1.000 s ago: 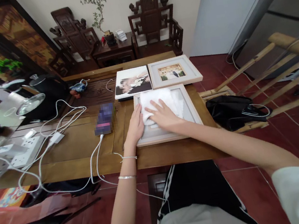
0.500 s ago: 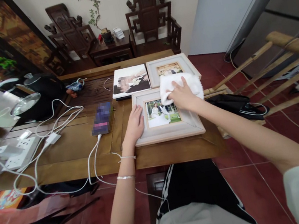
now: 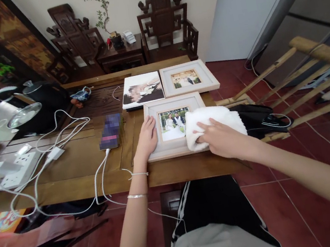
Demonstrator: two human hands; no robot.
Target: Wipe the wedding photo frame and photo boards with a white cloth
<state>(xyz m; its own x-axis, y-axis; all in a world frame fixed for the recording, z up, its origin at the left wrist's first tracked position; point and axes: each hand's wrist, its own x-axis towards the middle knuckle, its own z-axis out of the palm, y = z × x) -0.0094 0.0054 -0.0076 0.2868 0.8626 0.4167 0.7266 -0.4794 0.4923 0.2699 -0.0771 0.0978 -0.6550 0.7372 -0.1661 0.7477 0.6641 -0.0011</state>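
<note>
A pale wooden picture frame with a wedding photo lies flat near the front edge of the wooden table. My left hand rests flat and open on the frame's left border. My right hand presses a folded white cloth onto the frame's lower right corner, fingers curled over the cloth. Behind it lie a second framed photo and an unframed photo print.
A phone on a charging cable lies left of the frame. A power strip with white cables and a dark kettle stand further left. A black bag sits on a bamboo chair to the right. Carved chairs line the wall.
My right hand swept the white cloth from the frame's centre to its upper right, then down to the lower right corner, which uncovered the photo. My left hand stayed on the left border.
</note>
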